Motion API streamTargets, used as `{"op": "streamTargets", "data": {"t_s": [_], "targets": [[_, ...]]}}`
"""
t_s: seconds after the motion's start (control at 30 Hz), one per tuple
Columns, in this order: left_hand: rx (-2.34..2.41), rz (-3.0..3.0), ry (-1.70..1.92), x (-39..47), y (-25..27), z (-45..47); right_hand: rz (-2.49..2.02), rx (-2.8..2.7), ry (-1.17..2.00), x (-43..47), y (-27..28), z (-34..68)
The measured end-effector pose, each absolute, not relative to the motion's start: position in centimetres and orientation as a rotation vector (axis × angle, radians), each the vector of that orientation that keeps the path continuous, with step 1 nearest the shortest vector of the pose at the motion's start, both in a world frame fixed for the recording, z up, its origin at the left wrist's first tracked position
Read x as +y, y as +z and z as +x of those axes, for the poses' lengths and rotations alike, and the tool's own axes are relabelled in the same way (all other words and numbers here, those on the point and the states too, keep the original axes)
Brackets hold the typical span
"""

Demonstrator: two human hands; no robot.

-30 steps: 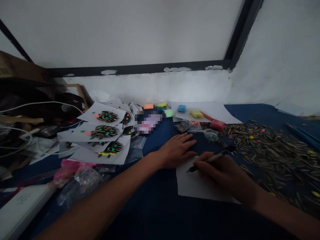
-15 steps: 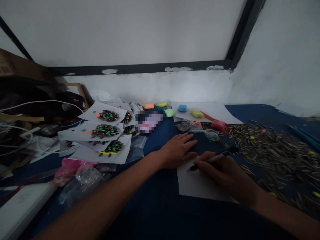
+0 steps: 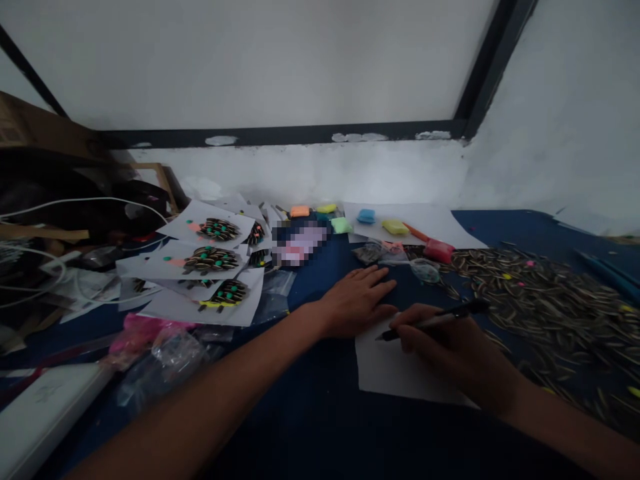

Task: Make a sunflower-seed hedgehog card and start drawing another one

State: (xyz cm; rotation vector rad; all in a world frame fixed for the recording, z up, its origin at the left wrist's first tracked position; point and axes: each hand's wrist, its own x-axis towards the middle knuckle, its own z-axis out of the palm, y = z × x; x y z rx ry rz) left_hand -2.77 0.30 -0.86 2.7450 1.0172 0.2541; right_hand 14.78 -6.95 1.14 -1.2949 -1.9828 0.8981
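Note:
My right hand (image 3: 450, 350) is closed around a black pen (image 3: 440, 316). The pen's tip points left and down at a white sheet of paper (image 3: 387, 370), near the sheet's left edge; whether it touches is too dim to tell. My left hand (image 3: 357, 301) lies flat with fingers stretched out at the sheet's upper left corner. Part of the paper is hidden under my right hand. Any marks on it are too faint to make out.
Sunflower seeds (image 3: 555, 300) spread across the right side. Paper sheets with seed-covered hedgehog figures (image 3: 213, 260) overlap at the left. Coloured clay packets (image 3: 395, 227) lie at the back near the wall. Plastic bags (image 3: 175, 353) and a white box (image 3: 50, 413) are front left.
The pen's back end has swung slightly right and down, so the pen lies a little flatter. My left hand stays in place on the sheet's corner.

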Motion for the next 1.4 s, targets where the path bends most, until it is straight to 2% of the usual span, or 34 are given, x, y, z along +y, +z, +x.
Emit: {"op": "streamTargets", "data": {"t_s": [1.4], "targets": [[0.986,2.752,0.24,0.3,-1.02,-2.89,-1.192,-1.964,1.018,-6.59,0.73,14.81]]}}
